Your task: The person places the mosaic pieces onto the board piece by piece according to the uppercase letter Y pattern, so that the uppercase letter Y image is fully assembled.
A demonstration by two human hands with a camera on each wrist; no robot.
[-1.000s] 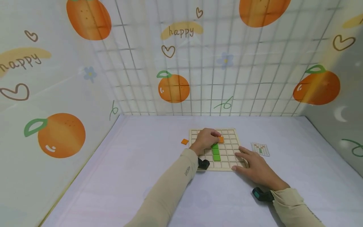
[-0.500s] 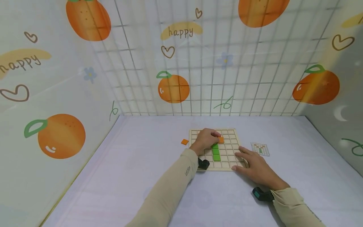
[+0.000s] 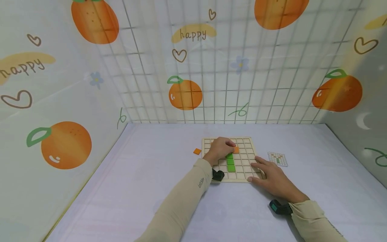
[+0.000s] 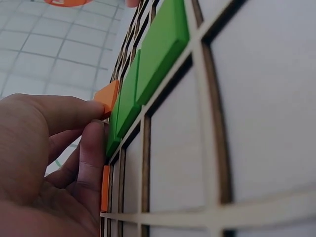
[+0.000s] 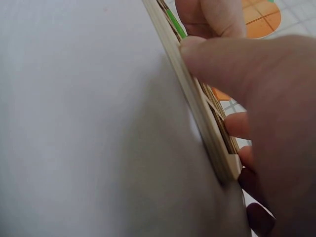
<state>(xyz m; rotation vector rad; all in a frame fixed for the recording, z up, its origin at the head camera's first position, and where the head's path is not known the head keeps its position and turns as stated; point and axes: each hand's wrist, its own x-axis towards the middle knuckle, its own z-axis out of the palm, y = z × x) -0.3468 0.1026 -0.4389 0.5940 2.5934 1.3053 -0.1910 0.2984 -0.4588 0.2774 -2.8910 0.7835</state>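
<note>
A wooden grid board [image 3: 245,176] lies on the table with a column of green square tiles [image 3: 230,162] set in its cells. Over its upper middle, my left hand [image 3: 219,148] pinches an orange tile [image 4: 109,94] between thumb and forefinger, just beyond the green column. A second orange tile [image 4: 104,190] sits in the grid beside the left fingers, mostly covered by the hand in the head view. My right hand [image 3: 275,178] rests on the board's right side, fingers spread and thumb [image 5: 197,52] on the near rim.
One loose orange tile [image 3: 197,151] lies just left of the board. To the right is a small pattern card [image 3: 277,159] printed with a grid of orange and green squares. Wire mesh behind a printed curtain [image 3: 211,74] closes off the table's far edge.
</note>
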